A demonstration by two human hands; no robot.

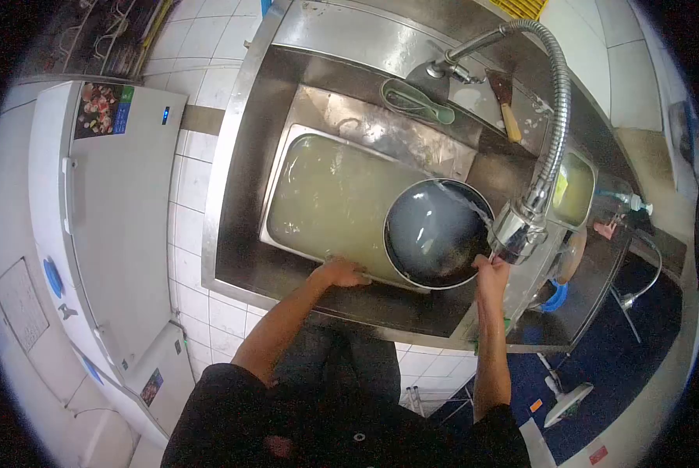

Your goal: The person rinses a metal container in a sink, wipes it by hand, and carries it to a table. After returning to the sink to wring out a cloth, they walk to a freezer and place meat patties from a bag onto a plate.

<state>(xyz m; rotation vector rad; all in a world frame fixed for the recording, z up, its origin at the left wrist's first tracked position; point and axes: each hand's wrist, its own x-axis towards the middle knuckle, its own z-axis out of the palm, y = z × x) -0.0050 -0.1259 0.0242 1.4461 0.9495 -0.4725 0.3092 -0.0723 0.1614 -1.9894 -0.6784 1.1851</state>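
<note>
A round dark pan point(435, 234) with cloudy water in it rests over the right end of a rectangular metal tub point(265, 234). Greenish water fills the tub, which stands in the steel sink point(236, 261). My right hand point(490, 274) is closed at the pan's right edge, where the handle is mostly hidden, just below the spray head point(517, 230). Water runs from that head into the pan. At the tub's front rim lies my left hand point(342, 273), its fingers stretched toward the pan and holding nothing visible.
A flexible metal faucet hose point(560, 101) arches over the sink's right side. Behind the tub lies a pale green utensil point(439, 113). A wooden-handled brush point(508, 113) lies on the back ledge. To the right stands a container of yellowish liquid point(576, 191). A white fridge point(131, 203) is at left.
</note>
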